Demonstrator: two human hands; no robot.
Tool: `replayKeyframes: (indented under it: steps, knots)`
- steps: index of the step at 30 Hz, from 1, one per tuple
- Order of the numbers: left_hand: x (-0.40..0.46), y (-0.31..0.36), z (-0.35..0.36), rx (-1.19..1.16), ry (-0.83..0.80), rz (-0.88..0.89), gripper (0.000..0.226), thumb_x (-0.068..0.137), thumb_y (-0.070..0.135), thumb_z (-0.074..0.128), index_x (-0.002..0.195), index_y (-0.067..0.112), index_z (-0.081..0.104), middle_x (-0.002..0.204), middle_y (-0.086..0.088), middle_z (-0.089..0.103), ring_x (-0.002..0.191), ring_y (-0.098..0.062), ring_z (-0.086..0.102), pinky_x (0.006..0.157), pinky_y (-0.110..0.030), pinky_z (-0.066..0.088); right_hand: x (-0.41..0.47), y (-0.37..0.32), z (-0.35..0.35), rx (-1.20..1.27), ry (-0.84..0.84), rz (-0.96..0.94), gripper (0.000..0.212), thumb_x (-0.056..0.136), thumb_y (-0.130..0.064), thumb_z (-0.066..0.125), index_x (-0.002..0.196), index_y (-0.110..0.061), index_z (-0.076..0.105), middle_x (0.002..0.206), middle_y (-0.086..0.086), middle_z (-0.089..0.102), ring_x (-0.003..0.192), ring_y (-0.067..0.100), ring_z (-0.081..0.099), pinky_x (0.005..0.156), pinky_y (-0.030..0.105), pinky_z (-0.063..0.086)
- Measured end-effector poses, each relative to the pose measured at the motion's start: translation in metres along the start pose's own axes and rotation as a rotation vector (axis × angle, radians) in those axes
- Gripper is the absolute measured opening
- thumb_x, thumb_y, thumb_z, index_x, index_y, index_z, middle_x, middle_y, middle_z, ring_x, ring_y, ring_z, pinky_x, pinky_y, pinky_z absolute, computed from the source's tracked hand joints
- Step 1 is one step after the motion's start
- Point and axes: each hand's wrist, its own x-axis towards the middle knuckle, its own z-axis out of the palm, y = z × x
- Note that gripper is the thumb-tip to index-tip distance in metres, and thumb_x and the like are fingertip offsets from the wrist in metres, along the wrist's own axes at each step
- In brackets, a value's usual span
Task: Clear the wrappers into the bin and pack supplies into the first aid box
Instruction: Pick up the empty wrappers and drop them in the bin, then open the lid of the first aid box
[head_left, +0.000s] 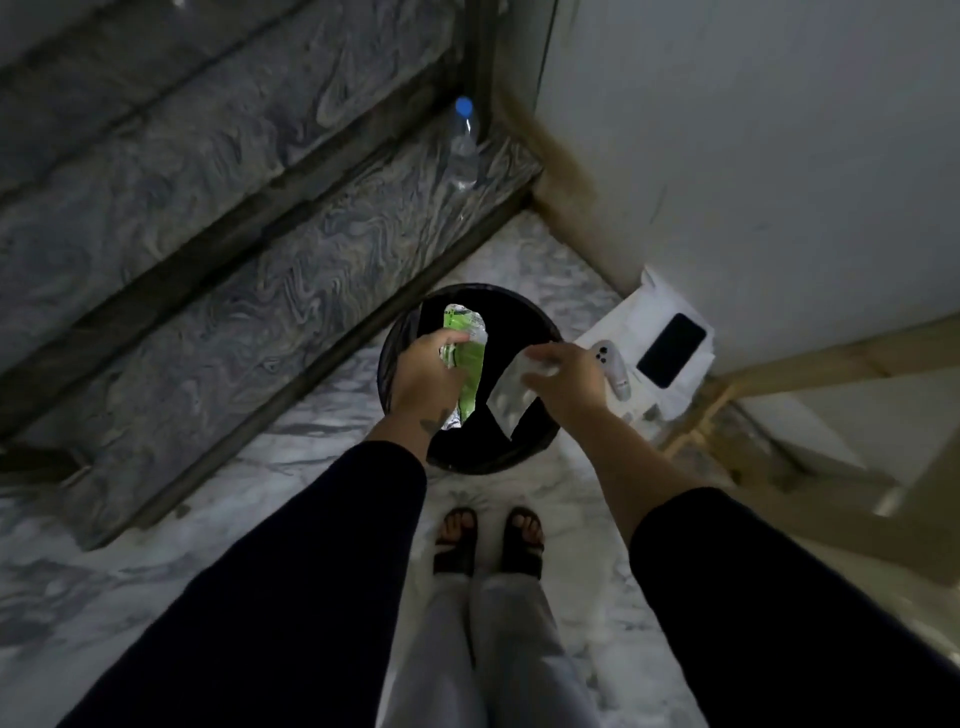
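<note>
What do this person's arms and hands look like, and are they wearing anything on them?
Both hands are bare, no gloves. The left hand has a dark sleeve reaching almost to the wrist, with a small dark tattoo just above its cuff. The right hand has the same dark sleeve pushed up, leaving the forearm uncovered. No rings or watch are visible.

The single view comes from the person's head and looks steeply down, so both forearms reach away from the lens into the middle of the picture. The left hand (428, 374) and right hand (563, 382) sit mid-frame at arm's reach over the round black bin (540, 322). Below the hands, nearer the camera's foot, stand the sandalled feet (488, 540). The wide angle bends the marble steps (218, 260) left of the left hand.
</note>
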Motion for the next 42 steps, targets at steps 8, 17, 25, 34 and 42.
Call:
replayKeyframes:
  steps: [8, 17, 25, 34, 42]
  knots:
    - [0.044, -0.071, 0.041, 0.093, -0.193, -0.154, 0.058, 0.091, 0.018, 0.065, 0.144, 0.022, 0.041, 0.155, -0.004, 0.034, 0.142, -0.025, 0.033, 0.11, -0.036, 0.036, 0.057, 0.043, 0.051, -0.06, -0.184, 0.07, 0.037, 0.085, -0.016, 0.068, 0.121, -0.018, 0.061, 0.122, 0.005, 0.063, 0.097, 0.022, 0.06, 0.069, 0.017, 0.044]
    - [0.04, -0.046, 0.023, 0.275, -0.225, -0.043, 0.053, 0.09, 0.02, 0.066, 0.14, 0.019, 0.045, 0.149, -0.006, 0.041, 0.135, -0.027, 0.042, 0.106, -0.036, 0.038, 0.048, 0.027, 0.03, -0.244, -0.27, 0.026, 0.041, 0.087, -0.02, 0.066, 0.126, -0.019, 0.055, 0.119, 0.01, 0.063, 0.097, 0.027, 0.063, 0.07, 0.029, 0.046]
    - [0.005, 0.082, -0.028, 0.688, -0.4, 0.306, 0.049, 0.091, 0.019, 0.061, 0.138, 0.019, 0.048, 0.147, -0.003, 0.041, 0.134, -0.024, 0.041, 0.106, -0.041, 0.041, -0.022, -0.03, -0.067, -0.397, -0.128, -0.079, 0.041, 0.084, -0.02, 0.067, 0.124, -0.021, 0.056, 0.132, 0.008, 0.056, 0.12, 0.025, 0.052, 0.095, 0.032, 0.045]
    - [-0.068, 0.243, -0.03, 0.941, -0.348, 0.722, 0.041, 0.09, 0.022, 0.059, 0.13, 0.015, 0.056, 0.138, -0.006, 0.05, 0.123, -0.03, 0.052, 0.097, -0.04, 0.048, -0.129, -0.048, -0.21, -0.405, 0.184, -0.055, 0.041, 0.087, -0.026, 0.064, 0.127, -0.021, 0.054, 0.137, 0.007, 0.05, 0.126, 0.027, 0.047, 0.103, 0.039, 0.044]
    - [-0.115, 0.358, 0.042, 0.971, -0.403, 0.983, 0.042, 0.093, 0.027, 0.054, 0.135, 0.024, 0.051, 0.145, 0.001, 0.046, 0.127, -0.025, 0.05, 0.099, -0.04, 0.047, -0.204, 0.011, -0.308, -0.373, 0.504, 0.103, 0.046, 0.084, -0.029, 0.066, 0.127, -0.022, 0.054, 0.136, 0.008, 0.053, 0.127, 0.027, 0.047, 0.105, 0.038, 0.042]
